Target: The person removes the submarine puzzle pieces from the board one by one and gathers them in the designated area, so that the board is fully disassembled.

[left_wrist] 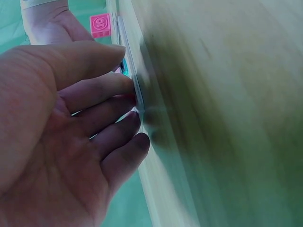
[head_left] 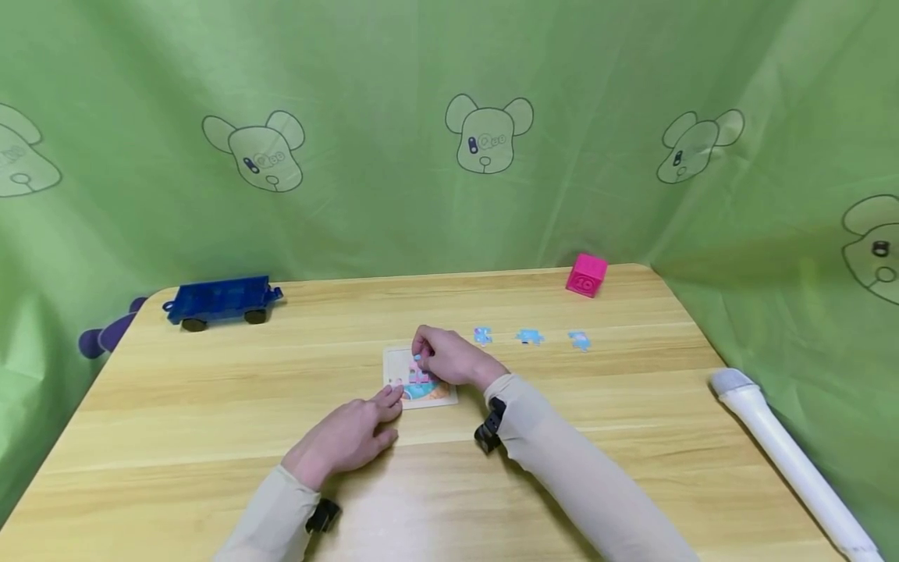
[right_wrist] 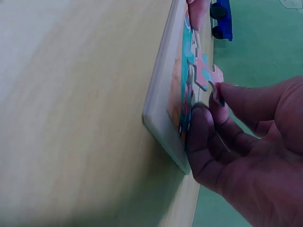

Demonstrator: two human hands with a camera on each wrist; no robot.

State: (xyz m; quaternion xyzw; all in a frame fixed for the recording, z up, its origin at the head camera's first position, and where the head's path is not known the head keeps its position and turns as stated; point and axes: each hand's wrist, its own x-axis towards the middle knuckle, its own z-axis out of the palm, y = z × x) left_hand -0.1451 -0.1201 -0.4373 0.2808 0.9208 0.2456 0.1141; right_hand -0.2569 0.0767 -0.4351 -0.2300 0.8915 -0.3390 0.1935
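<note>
A small jigsaw board (head_left: 391,361) with a pale frame lies at the middle of the table, its lower part filled with blue, orange and pink pieces. My right hand (head_left: 449,355) is over its right side. Between thumb and forefinger this hand pinches a pink jigsaw piece (right_wrist: 203,71), tilted up from the board in the right wrist view; other fingertips rest at the board's edge. My left hand (head_left: 344,437) holds its extended fingers against the board's lower left edge, with the thumb apart. Three light-blue jigsaw pieces (head_left: 482,336) (head_left: 530,336) (head_left: 580,339) lie in a row to the right.
A blue toy wagon (head_left: 221,300) stands at the back left. At the back right is a pink cube (head_left: 586,275) marked 10. A white tube (head_left: 794,460) with a grey end runs along the right table edge. Green curtain (head_left: 393,203) hangs behind.
</note>
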